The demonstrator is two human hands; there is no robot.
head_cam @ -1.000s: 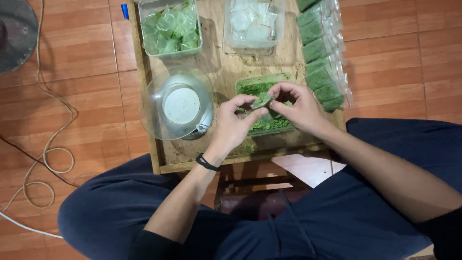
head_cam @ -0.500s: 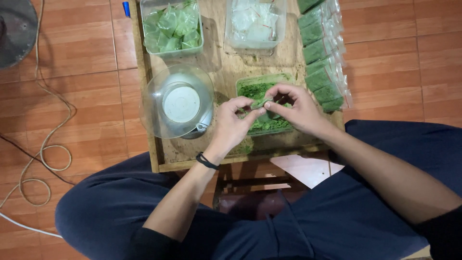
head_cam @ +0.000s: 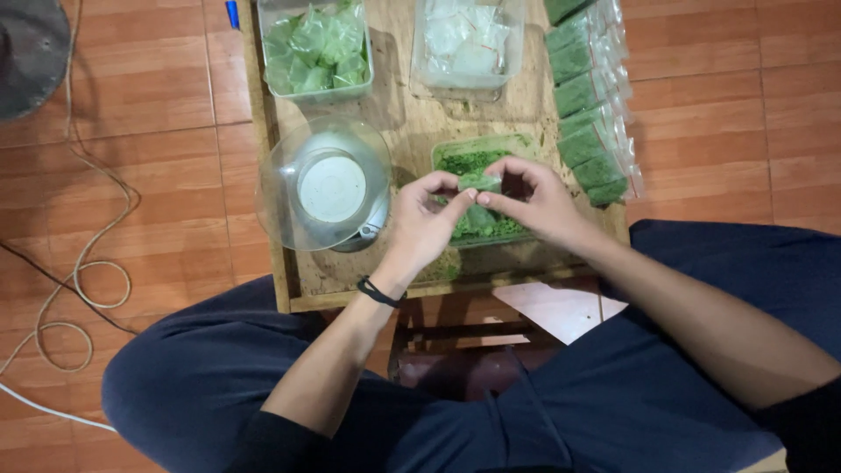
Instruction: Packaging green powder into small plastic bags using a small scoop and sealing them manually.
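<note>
The small clear bag (head_cam: 480, 186) of green stuff sits pinched between both hands, right over the open tray (head_cam: 526, 144) of loose green powder at the near middle of the wooden table (head_cam: 302, 293). The left hand (head_cam: 422, 223) comes at it from the left, thumb and forefinger closed on the bag's left edge; the right hand (head_cam: 536, 200) mirrors it from the right, fingertips nipped shut on the top right corner — so the bag's mouth runs crosswise between the two grips, its body hanging toward the person. Neither hand is nearer; they meet on it, nearly touching each other.

Just left of the left hand stands a glass bowl on a small scale (head_cam: 326, 186). A row of filled green packets (head_cam: 585, 114) runs along the table's right edge, well within the right hand's side, while a tub of green-filled bags (head_cam: 315, 48) and a tub of empty clear bags (head_cam: 469, 39) sit at the far end.
</note>
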